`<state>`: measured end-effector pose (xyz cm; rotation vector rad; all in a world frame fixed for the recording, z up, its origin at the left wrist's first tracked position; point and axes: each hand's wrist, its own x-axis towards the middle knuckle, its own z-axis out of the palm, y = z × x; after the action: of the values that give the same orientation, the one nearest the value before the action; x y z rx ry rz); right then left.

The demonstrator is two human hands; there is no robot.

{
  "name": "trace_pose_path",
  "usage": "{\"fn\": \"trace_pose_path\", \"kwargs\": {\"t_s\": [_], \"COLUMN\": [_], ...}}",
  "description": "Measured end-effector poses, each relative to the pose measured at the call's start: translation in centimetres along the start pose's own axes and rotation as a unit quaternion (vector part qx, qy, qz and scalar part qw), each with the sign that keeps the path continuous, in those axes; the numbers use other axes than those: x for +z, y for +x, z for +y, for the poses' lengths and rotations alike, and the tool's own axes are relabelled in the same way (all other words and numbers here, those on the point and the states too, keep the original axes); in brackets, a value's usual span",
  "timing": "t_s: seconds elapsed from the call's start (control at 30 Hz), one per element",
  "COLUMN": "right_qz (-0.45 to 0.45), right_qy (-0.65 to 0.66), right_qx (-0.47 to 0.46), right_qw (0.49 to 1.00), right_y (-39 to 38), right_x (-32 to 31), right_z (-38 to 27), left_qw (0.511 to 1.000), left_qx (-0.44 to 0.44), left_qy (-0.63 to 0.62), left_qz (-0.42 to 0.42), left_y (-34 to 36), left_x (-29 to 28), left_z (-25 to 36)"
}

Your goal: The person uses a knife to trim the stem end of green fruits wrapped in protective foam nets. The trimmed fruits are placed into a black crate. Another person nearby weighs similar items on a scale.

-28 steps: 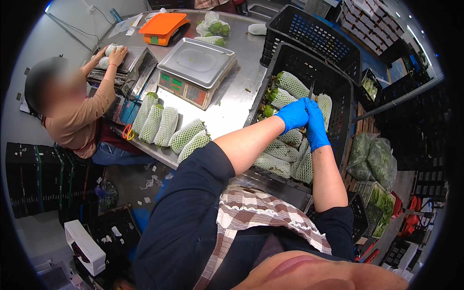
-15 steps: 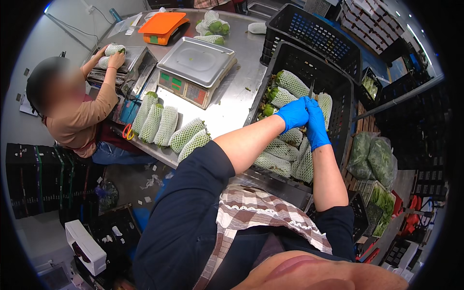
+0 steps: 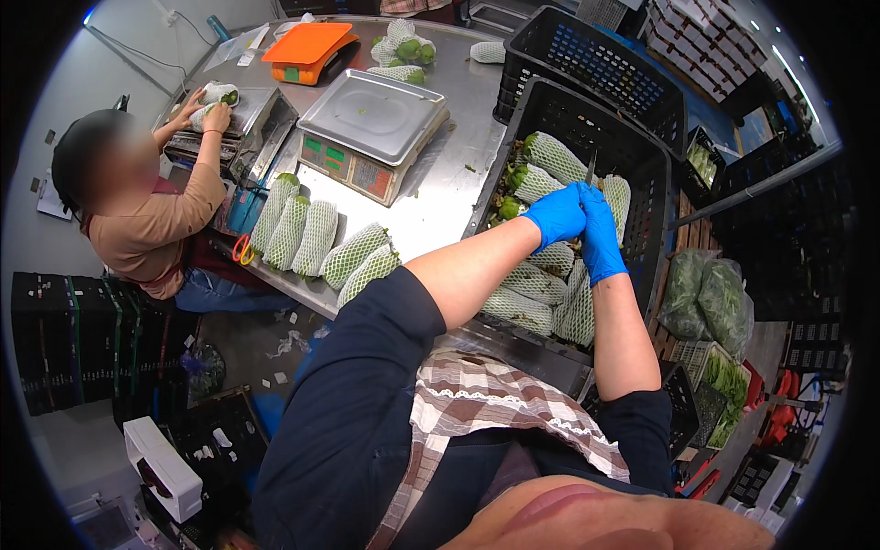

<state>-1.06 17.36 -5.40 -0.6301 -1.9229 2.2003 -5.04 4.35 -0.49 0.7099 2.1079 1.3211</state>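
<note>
My left hand (image 3: 557,218) and my right hand (image 3: 600,236), both in blue gloves, meet fingertip to fingertip over the black crate (image 3: 651,183). Their fingers are closed. A thin metal blade (image 3: 591,166) sticks out beyond the fingers of my right hand; whether it belongs to a knife or scissors is hidden. What my left fingers pinch cannot be seen. Around and under my hands lie several long green vegetables in white foam net sleeves, such as one sleeved vegetable (image 3: 555,158) at the crate's far side and another (image 3: 575,307) nearer me.
On the metal table left of the crate stand a weighing scale (image 3: 371,124) and an orange scale (image 3: 309,50). Several sleeved vegetables (image 3: 316,238) line the near edge beside orange-handled scissors (image 3: 243,249). A co-worker (image 3: 151,220) handles sleeved vegetables at the left. Another black crate (image 3: 596,78) stands behind.
My hands stay in the same place. At the left, the co-worker's hands shift slightly on the sleeved vegetables, and one hand's fingers spread.
</note>
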Motion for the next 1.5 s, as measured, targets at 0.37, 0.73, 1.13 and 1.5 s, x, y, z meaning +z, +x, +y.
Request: {"fn": "trace_pose_path", "kwargs": {"t_s": [0.37,0.73,1.13,1.5], "right_qz": [0.012,0.018,0.011,0.029], "right_qy": [0.0,0.003,0.004,-0.094], "right_qx": [0.005,0.002,0.002,-0.126], "right_qw": [1.0,1.0,1.0,0.987], "right_y": [-0.4,-0.5,-0.8,-0.4], "right_x": [0.5,0.6,0.7,1.8], "right_z": [-0.5,-0.6,-0.6,0.9], "left_qw": [1.0,1.0,0.999,0.995], "left_qx": [0.006,0.017,0.016,0.059], "left_qy": [-0.011,0.003,0.027,-0.082], "left_qz": [0.001,0.025,0.03,0.011], "left_y": [1.0,1.5,1.3,1.9], "left_x": [0.7,1.0,1.0,0.8], "left_z": [-1.2,-1.6,-1.7,-3.4]}}
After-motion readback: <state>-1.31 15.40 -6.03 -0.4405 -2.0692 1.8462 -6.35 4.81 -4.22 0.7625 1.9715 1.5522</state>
